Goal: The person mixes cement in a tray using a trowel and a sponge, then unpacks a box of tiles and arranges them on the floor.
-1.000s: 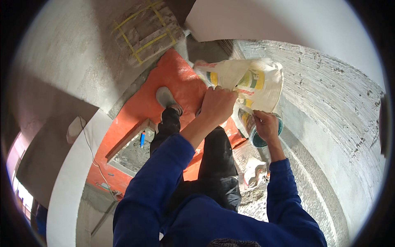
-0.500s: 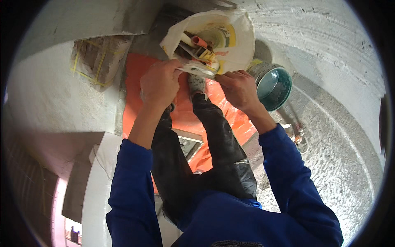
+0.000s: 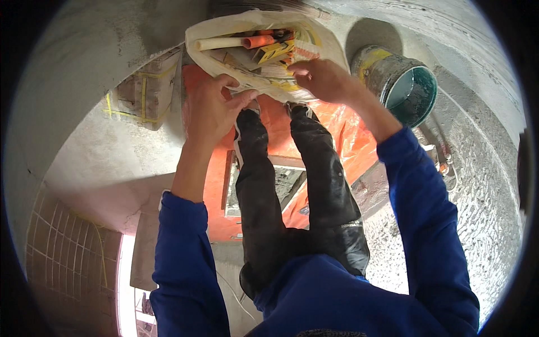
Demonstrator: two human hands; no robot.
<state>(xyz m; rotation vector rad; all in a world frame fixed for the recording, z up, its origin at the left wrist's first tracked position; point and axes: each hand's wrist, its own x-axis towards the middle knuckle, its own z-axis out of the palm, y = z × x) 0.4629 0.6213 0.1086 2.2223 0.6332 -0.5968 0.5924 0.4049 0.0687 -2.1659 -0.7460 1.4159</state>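
A white woven sack (image 3: 196,56) stands mouth-up at the far middle. Inside it lie a cream tube (image 3: 219,43), an orange tube (image 3: 259,41), a yellow tool with black marks (image 3: 273,52) and other things I cannot make out. My left hand (image 3: 213,106) is at the sack's near rim, thumb and forefinger apart, nothing seen between them. Over the rim's right part, my right hand (image 3: 325,81) reaches toward the mouth with fingers loosely bent and apart, and no held thing shows.
A dirty bucket (image 3: 387,73) with a green inside leans to the right of the sack. Orange sheeting (image 3: 281,132) covers the floor under my feet, with a framed panel (image 3: 286,177) between my legs. Left stands a pale wall with a taped recess (image 3: 143,92). Rough grey floor (image 3: 477,213) lies at right.
Both hands have let go of the sack's near rim, which they were pinching. The sack's mouth now spreads wider, showing more of its contents. My right hand has moved up over the rim.
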